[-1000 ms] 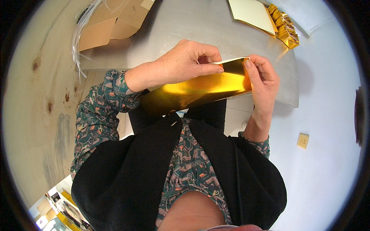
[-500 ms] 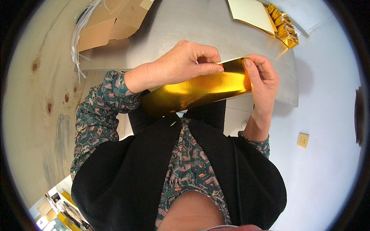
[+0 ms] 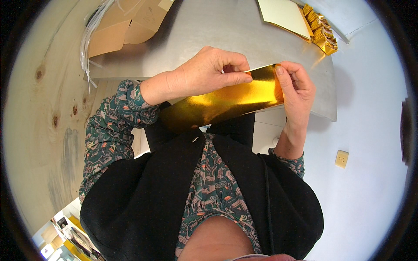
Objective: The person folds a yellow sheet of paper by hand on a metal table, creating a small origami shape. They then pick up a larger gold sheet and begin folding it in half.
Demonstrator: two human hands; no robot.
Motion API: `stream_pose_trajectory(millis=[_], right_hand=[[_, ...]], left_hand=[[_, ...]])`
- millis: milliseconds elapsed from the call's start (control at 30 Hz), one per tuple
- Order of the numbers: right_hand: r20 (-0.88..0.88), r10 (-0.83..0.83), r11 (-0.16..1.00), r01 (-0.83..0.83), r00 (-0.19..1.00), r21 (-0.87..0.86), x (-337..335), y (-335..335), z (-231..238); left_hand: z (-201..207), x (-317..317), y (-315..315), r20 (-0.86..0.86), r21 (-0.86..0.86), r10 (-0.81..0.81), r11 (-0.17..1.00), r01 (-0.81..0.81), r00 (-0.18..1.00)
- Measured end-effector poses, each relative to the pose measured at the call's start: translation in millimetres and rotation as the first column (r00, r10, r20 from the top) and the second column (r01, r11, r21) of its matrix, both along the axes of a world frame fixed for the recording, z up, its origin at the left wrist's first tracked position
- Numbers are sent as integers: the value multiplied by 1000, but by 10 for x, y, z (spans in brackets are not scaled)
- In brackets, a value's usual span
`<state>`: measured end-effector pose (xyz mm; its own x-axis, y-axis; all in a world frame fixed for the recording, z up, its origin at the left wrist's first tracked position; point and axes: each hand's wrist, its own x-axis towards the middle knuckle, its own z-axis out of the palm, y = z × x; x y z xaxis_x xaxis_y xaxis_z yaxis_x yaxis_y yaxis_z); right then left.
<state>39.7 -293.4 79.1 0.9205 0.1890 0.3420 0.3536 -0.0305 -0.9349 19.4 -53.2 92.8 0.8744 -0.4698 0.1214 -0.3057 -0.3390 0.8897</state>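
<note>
A shiny gold foil sheet with a pale reverse side is held between my two hands, over the near edge of the metal table and above my lap. My left hand pinches its upper edge between thumb and fingers. At the sheet's upper right corner, my right hand grips it, thumb in front and fingers curled behind. The sheet slants down to the left, where its lower end passes under my left forearm.
The grey metal table bears an open cardboard box at the back left, with white plastic strips beside it. Cream sheets and folded gold foil pieces lie at the back right. A wall outlet is on the right.
Almost nothing differs. The gold foil sheet's upper edge has shifted very slightly between my hands, and both hands keep their grip.
</note>
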Motion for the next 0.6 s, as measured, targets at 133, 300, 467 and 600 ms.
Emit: stream_pose_trajectory(millis=[133, 300, 467, 600], right_hand=[[-72, -174, 983, 177, 982, 45, 43, -106, 4], [1, -320, 935, 315, 947, 163, 296, -400, -34], [20, -402, 889, 385, 915, 247, 552, -691, -41], [-16, -444, 855, 429, 896, 291, 604, -751, -25]], left_hand=[[-1, -5, 77, -13, 61, -51, 997, 52, 999], [13, 84, 227, -59, 149, -32, 988, 40, 998], [35, 232, 387, -192, -180, 53, 980, -88, 980], [98, 261, 467, -228, -388, 124, 898, -207, 966]])
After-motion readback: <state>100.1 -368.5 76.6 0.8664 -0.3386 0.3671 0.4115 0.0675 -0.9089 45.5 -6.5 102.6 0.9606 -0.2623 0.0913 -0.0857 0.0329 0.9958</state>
